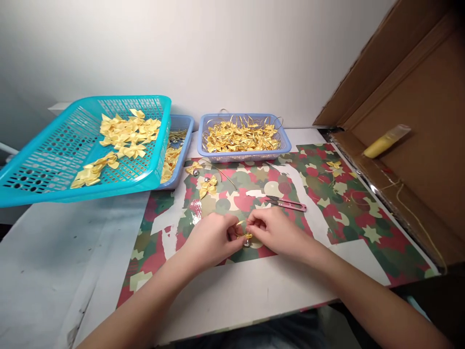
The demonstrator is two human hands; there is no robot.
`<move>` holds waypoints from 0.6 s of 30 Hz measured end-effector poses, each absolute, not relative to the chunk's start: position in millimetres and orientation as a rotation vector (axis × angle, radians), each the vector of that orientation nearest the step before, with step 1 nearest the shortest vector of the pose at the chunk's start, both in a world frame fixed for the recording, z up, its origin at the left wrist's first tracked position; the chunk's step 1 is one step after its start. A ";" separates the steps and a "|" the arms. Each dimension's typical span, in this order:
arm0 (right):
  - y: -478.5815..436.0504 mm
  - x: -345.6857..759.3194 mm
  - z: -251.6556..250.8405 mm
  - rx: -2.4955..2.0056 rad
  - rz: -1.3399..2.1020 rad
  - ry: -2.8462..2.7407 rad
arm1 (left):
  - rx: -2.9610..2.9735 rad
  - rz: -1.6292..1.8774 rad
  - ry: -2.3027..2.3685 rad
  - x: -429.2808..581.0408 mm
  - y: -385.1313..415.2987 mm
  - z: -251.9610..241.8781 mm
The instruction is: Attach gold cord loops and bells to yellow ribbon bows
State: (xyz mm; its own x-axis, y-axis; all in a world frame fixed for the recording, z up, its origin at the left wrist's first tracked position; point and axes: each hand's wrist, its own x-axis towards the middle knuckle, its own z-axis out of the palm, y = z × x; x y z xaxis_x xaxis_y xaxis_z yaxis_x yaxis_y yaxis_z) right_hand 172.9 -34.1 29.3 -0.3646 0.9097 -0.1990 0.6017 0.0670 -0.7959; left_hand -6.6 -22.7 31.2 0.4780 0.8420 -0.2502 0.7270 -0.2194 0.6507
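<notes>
A small yellow ribbon bow (249, 236) with a silver bell (247, 243) is between my two hands, low over the patterned sheet. My left hand (212, 240) is closed, pinching the bow between thumb and fingers. Thumb and forefinger of my right hand (279, 230) are pressed together at the bow's right edge. A thin yellow strand (240, 223) loops between the fingertips; fingers hide much of the bow. Pink-handled thread snips (292, 205) lie beyond my right hand. Past my left hand rest a yellow bow with a bell (208, 188) and a gold cord (225, 177).
At left, a turquoise basket (165, 140) of yellow bows sits tilted over a blue basket (187, 145). Another blue basket (243, 157) at the back holds bows with gold cords. A cardboard wall (410, 92) bounds the right side, with a yellow-filled tube (385, 141) on it.
</notes>
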 end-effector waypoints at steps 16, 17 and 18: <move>-38.8 177.9 17.9 -1.002 0.569 -1.827 | 1.774 0.600 1.398 -0.9 -31.8 22.5; -39.3 177.8 17.1 -0.984 0.550 -1.835 | 1.822 0.592 1.425 -1.4 -32.2 23.4; -39.7 177.6 16.6 -0.976 0.538 -1.845 | 1.866 0.587 1.447 -2.0 -32.6 24.2</move>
State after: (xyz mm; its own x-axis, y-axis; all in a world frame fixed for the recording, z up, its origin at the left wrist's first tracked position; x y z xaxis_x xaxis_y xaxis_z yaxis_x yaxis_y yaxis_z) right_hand 177.6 -39.7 16.6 -0.2336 0.8096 0.5385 0.3933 0.5852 -0.7091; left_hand -2.0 -32.6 24.2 0.2751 0.9595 -0.0615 0.6457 -0.1370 0.7512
